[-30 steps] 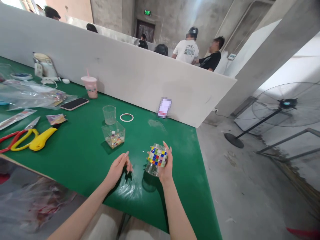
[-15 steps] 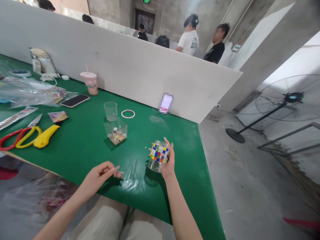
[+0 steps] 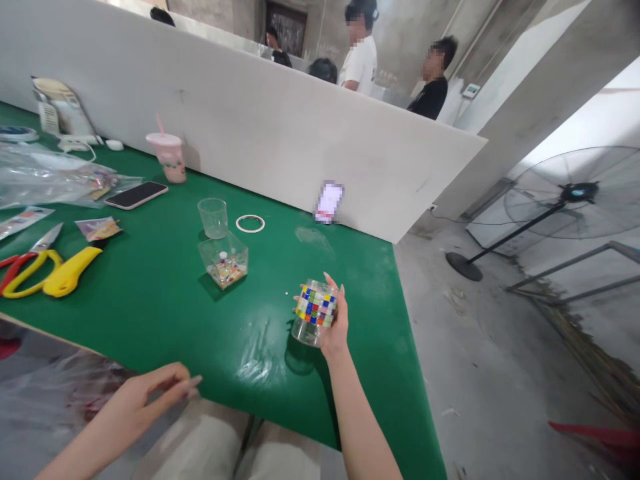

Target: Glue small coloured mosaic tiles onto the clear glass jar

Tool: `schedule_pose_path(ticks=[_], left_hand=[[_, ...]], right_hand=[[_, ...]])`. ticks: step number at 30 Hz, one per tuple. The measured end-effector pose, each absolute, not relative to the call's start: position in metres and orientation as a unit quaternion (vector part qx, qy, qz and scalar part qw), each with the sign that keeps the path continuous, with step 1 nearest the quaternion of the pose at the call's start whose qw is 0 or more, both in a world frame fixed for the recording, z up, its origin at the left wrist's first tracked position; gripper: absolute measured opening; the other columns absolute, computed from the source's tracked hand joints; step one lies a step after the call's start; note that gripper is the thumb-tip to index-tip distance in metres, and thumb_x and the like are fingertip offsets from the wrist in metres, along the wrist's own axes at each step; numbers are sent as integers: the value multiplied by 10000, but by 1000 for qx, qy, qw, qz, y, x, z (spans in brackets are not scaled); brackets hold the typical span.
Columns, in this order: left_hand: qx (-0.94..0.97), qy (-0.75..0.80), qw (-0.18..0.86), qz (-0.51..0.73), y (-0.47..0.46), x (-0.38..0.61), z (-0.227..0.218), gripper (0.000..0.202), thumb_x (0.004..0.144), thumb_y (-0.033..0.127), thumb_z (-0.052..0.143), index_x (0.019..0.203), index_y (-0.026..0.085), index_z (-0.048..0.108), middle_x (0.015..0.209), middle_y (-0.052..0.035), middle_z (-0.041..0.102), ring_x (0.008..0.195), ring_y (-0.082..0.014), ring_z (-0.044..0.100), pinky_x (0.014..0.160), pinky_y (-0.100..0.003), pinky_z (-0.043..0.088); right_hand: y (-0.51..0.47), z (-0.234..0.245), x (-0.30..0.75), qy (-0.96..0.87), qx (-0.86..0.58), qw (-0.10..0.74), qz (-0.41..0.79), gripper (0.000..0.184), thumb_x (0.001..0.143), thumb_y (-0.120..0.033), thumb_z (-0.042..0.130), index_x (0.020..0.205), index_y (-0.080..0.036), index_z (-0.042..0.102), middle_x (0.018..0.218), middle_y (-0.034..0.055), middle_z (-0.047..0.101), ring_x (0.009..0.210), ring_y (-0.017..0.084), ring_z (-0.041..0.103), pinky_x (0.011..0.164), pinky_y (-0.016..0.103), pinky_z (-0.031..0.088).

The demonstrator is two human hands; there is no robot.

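Observation:
My right hand [image 3: 336, 323] is wrapped round a clear cup [image 3: 306, 333] banded with rows of coloured mosaic tiles. The cup is slightly tilted above the green table, its lower part bare. Over the near table edge, my left hand [image 3: 163, 393] is closed, thumb and fingertips pressed together; whether anything small is between them cannot be made out. A clear square dish [image 3: 226, 270] of loose coloured tiles stands left of the cup. Behind the dish is an empty clear tumbler [image 3: 213, 219], with a white ring [image 3: 250, 223] lying beside it.
Yellow-handled scissors [image 3: 30, 270], a yellow-handled tool [image 3: 73, 272], a dark phone [image 3: 136, 195] and plastic bags [image 3: 45, 177] lie at the left. A pink cup [image 3: 170, 159] stands by the white partition [image 3: 240, 133]. A lit phone [image 3: 329, 201] leans there. People are beyond it; a fan [image 3: 577, 192] stands right.
My left hand has moved left and toward me, from above the table to its near edge. My right hand still holds the tiled cup in nearly the same place. The view has shifted slightly.

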State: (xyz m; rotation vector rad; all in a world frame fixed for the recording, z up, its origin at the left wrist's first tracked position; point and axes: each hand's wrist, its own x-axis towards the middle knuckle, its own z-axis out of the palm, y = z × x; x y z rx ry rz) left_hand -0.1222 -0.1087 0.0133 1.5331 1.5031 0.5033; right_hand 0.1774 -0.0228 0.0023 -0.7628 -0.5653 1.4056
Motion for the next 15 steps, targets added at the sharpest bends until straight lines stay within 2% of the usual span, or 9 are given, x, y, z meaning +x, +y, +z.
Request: schedule_pose_path(ticks=[3,5,7,10,12,15], left_hand=[[612,637,432,179,-109,-118,16,556,737,710,419,523,209,528,454,1,556,491,-154,562,557,-217,466],[611,650,416,175,-109,-114,17,552,731,704,429,483,212,462,367,22,454,410,-140,493,493,-218,437],[628,641,395,197,-109,-111,18,500,697,656,529,483,208,470,412,17,504,445,-139,517,499,-210,443],[640,616,386,249,-109,-108,17,368,669,586,617,675,218,634,563,7,642,538,-154,599,562,-209,486],[626,618,393,267,-108,-107,15,390,711,593,583,840,237,678,582,18,657,499,-147,591,520,-211,484],[593,632,394,306,-103,-99,13,425,760,597,546,957,238,659,545,30,616,488,-146,584,507,-218,494]], right_hand=[[-23,0,178,-258,-332,654,629,564,848,-560,483,1350,-308,427,999,39,709,855,252,709,744,462,567],[-23,-1,178,-259,-328,656,629,557,847,-556,486,1340,-302,434,1002,43,705,868,257,707,750,472,565],[-23,-1,178,-261,-327,662,622,545,845,-550,494,1326,-297,447,989,42,702,877,261,704,757,482,563],[-23,1,179,-273,-327,670,608,543,841,-553,498,1316,-294,457,989,46,700,872,269,703,755,493,559],[-24,3,179,-278,-329,673,601,557,836,-558,495,1322,-288,454,995,53,700,857,273,705,744,495,558],[-25,7,179,-276,-330,674,601,572,836,-563,484,1332,-281,448,997,61,700,850,278,703,731,496,557]])
